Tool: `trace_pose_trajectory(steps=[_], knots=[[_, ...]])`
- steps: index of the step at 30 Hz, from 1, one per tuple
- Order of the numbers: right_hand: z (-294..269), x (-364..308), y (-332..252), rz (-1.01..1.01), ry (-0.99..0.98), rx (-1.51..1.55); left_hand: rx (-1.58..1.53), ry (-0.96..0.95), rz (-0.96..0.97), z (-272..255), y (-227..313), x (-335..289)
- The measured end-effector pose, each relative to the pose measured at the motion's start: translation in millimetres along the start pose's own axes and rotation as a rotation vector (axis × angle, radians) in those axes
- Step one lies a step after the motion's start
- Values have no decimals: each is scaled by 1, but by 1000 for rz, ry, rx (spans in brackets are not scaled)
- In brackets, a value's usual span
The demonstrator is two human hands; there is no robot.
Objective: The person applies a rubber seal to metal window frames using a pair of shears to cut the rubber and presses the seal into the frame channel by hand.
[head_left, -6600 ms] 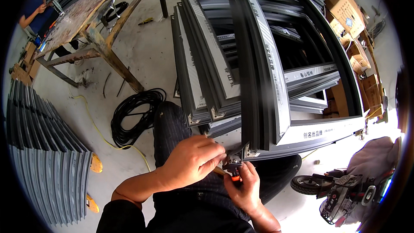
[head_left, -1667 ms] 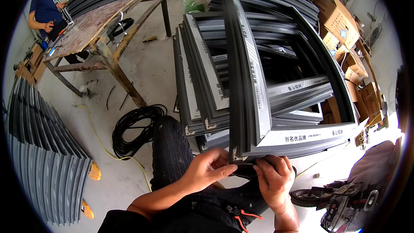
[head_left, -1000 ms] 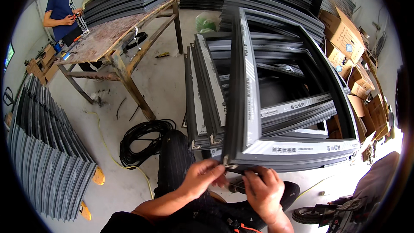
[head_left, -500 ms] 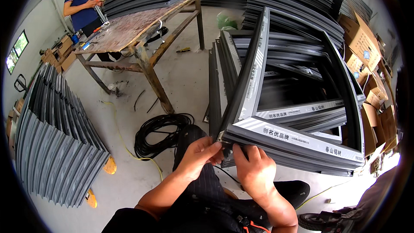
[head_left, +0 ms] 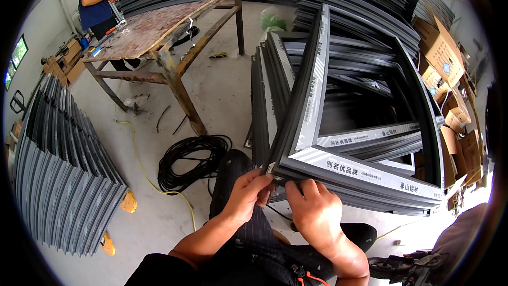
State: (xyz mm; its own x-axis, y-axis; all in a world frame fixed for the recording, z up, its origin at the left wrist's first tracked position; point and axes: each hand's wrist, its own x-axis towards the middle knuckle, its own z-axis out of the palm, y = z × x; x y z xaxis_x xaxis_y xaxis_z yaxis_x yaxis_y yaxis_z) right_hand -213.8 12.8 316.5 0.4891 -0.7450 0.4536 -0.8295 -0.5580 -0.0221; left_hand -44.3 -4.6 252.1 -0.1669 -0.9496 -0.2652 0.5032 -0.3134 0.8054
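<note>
A dark grey metal window frame point(head_left: 344, 165) with white printed film lies tilted on top of a stack of similar frames. At its near left corner my left hand point(head_left: 247, 193) is closed, thumb and fingers pinching the edge beside a small pale spot. Just right of it, my right hand point(head_left: 316, 209) is closed, with curled fingers against the underside of the frame's near edge. Whatever lies between the right fingers is hidden. A thin black cord point(head_left: 279, 212) runs below the hands, close to my knee.
A coil of black cable point(head_left: 193, 163) and a yellow cord point(head_left: 136, 153) lie on the floor. A worn workbench point(head_left: 159, 26) carries frames; a person point(head_left: 97, 0) stands behind it. More stacked frames point(head_left: 69, 175) stand left, cardboard boxes point(head_left: 442, 50) right.
The view has shifted slightly, moving the surroundings a little left and up. Both hands stay at the frame's corner with nearly the same grip. The person's hands at the bench have moved slightly.
</note>
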Motion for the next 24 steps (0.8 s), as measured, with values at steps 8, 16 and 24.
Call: trace_pose_trajectory(steps=[8,16,24], knots=[[0,6,-5,-18,-69,-2,12,32,-105,1,0,-4],[-17,5,-10,22,3,-19,-17,-49,-50,12,-24,3],[-23,2,-11,51,-120,35,-81,-141,9,16,-35,4]])
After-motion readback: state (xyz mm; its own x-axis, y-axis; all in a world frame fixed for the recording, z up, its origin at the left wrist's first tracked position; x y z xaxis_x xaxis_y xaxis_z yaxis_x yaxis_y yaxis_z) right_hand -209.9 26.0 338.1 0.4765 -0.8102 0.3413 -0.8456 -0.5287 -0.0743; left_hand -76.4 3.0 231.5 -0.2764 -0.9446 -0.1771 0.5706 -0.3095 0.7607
